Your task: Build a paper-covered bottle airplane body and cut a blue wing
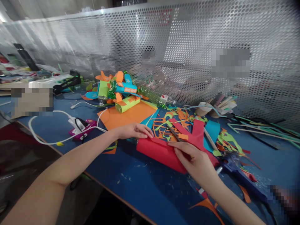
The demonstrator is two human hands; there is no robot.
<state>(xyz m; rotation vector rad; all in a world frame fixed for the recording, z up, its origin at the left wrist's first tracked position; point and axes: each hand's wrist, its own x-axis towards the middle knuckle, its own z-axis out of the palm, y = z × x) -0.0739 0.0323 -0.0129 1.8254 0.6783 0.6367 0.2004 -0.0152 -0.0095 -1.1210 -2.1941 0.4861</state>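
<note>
Now both hands (pixel 164 147) flat, pressing red paper (pixel 161 151) on blue table (pixel 145 184).

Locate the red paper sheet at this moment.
In the head view, the red paper sheet lies centre on the blue table, under the left hand and right hand, before the paper scraps.

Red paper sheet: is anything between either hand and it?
Nothing visible. The left hand rests its fingertips on the red paper sheet at its upper left edge, and the right hand lies flat on its right part. Paper scraps lie behind it.
</note>
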